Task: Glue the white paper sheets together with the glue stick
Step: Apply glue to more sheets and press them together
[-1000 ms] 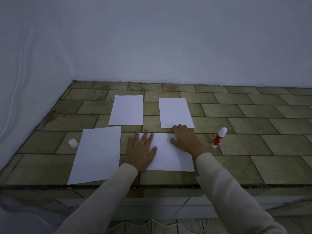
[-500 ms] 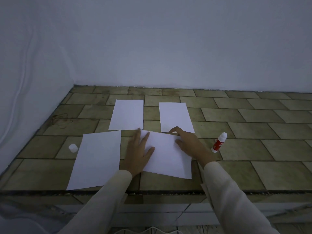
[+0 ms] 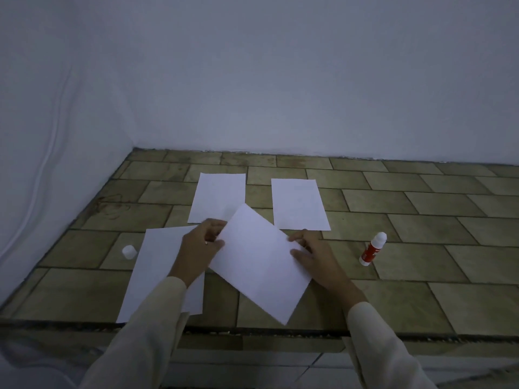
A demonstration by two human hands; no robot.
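four white sheets on the tiled surface (image 3: 421,220), and one of them is in play. the held sheet (image 3: 261,262) sits between both hands, turned on the diagonal: its long axis runs from a far corner overlapping the near edge of the far-left sheet (image 3: 217,197) down to a near corner close to the surface's front edge. the left hand (image 3: 203,245) pinches its left edge, thumb and fingers closed on the paper; the right hand (image 3: 314,256) grips the right edge, thumb laid on top. whether the sheet is lifted clear or only skewed flat, i cannot tell. it looks plain, unmarked, uncreased, with no glue sheen showing in this dim light. now the one that matters: the near-left sheet (image 3: 157,276) lies just left of the held one, under the left wrist, long axis running away from the person, so the left hand is nearer and the paper wants turning square before it lands there, i'd judge. the glue stick (image 3: 373,249) is out to the right, apart from the right hand, white tip pointing away; a small white cap (image 3: 129,251) sits over on the left.
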